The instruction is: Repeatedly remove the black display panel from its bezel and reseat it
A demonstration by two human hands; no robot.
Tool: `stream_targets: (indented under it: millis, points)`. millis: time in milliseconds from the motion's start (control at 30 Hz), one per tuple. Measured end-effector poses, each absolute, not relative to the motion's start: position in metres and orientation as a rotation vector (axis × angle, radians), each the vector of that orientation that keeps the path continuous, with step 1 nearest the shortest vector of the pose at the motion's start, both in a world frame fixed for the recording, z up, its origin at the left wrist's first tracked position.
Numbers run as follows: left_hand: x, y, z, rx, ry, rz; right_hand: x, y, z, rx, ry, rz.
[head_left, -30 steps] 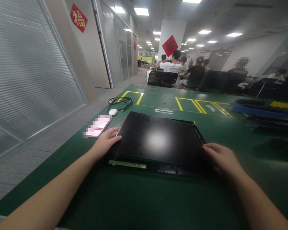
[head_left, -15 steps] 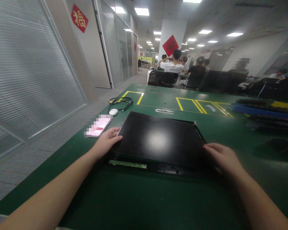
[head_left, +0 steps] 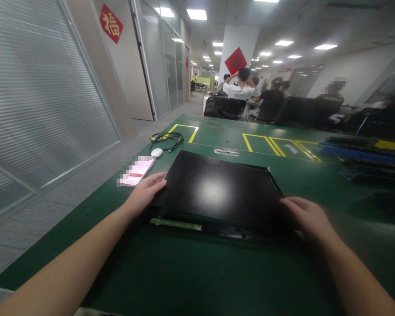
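Note:
A black, glossy display panel (head_left: 213, 186) lies in front of me, with a bright light reflection in its middle. My left hand (head_left: 149, 188) grips its left edge, thumb on top and fingers underneath. The right edge is pinched between the fingers and thumb of my right hand (head_left: 307, 215); some fingertips are hidden. Under the panel is a black frame (head_left: 240, 231), showing along the front and at the far right corner. A narrow green circuit board (head_left: 176, 224) runs along the front left of that frame. The panel's left side sits raised above the frame.
On the green table (head_left: 213, 272), a phone (head_left: 136, 171), a white mouse (head_left: 157, 152) and a coiled black cable (head_left: 167, 141) lie at left. Small white strips (head_left: 226, 152) lie behind the panel. Dark stacked parts (head_left: 371, 169) occupy the right. Several people sit beyond.
My left hand has risen slightly with the panel's left side, widening the gap over the frame's front. My right hand has stayed at the right edge. The view has shifted a little.

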State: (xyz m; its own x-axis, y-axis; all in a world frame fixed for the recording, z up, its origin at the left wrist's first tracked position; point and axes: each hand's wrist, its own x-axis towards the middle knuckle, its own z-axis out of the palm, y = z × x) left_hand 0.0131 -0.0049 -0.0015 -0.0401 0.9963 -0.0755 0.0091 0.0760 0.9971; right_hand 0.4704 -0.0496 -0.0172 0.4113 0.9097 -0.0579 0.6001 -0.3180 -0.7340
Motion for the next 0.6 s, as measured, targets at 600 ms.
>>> stream_targets:
  millis: [600]
  points:
    - [-0.008, 0.011, -0.025, 1.982, 1.579, 0.872, 0.477, -0.047, -0.026, -2.013, -1.234, 0.625]
